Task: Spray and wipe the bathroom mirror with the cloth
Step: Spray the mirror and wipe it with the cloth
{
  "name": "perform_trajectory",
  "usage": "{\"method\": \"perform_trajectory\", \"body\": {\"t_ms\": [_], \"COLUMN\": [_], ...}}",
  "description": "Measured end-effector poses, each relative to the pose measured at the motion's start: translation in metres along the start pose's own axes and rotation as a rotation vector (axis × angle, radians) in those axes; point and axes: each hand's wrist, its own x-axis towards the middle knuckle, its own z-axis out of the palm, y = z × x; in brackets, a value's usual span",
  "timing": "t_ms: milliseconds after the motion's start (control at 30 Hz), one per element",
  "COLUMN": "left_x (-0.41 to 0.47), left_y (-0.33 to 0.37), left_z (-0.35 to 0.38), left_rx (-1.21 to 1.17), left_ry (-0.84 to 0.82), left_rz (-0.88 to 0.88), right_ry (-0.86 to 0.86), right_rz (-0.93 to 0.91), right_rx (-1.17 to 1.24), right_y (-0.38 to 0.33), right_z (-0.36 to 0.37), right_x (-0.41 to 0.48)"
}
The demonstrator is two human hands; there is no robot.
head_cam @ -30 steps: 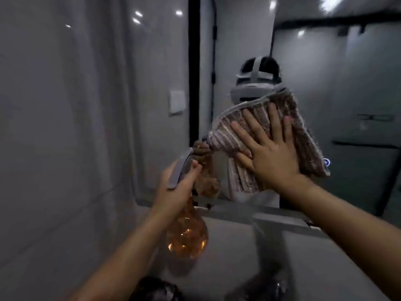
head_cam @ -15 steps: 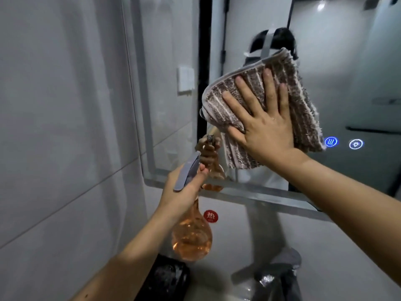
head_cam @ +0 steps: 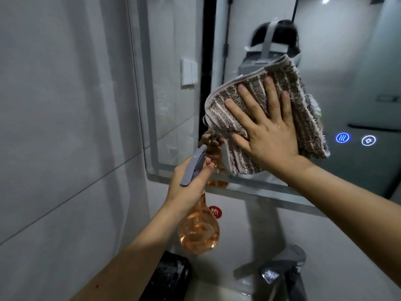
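My right hand [head_cam: 268, 129] lies flat, fingers spread, pressing a brown and white striped cloth [head_cam: 308, 109] against the bathroom mirror [head_cam: 351, 61] near its lower left part. My left hand [head_cam: 187, 183] grips the neck of an amber, round-bodied spray bottle [head_cam: 198, 233] with a grey trigger head [head_cam: 193, 165], held below and left of the cloth, close to the mirror's bottom edge. The bottle's reflection shows in the glass just behind it.
Two lit blue touch buttons [head_cam: 342, 137] glow on the mirror to the right of the cloth. A grey tiled wall [head_cam: 65, 127] stands at the left. Below are a red round sticker [head_cam: 215, 212], a dark faucet [head_cam: 282, 272] and a black object [head_cam: 173, 276].
My right hand has slid the cloth up the glass and then slightly right. My left hand keeps the bottle in about the same place. The view has tilted down and steadied.
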Motion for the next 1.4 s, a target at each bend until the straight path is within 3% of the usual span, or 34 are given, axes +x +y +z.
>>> {"method": "perform_trajectory", "body": {"t_ms": [367,500,600,1167,1400], "left_x": [0.004,0.004,0.004,0.002,-0.001], "left_y": [-0.002,-0.005,-0.004,-0.002,-0.022], "left_z": [-0.004,-0.005,-0.006,-0.02,-0.047], "left_rx": [0.057,-0.05,-0.055,-0.022,-0.042], "left_ry": [0.034,0.096,0.027,0.034,0.131], "left_rz": [0.037,-0.06,-0.091,-0.006,0.001], "right_ry": [0.05,0.051,0.051,0.062,0.079], "right_rz": [-0.006,-0.007,-0.003,0.005,-0.231], "right_rx": [-0.012,-0.02,-0.017,-0.01,-0.008], "right_y": [0.001,0.001,0.0,-0.001,-0.042], "right_z": [0.002,0.003,0.004,0.004,0.022], "right_x": [0.0,-0.002,-0.001,0.001,0.006]}}
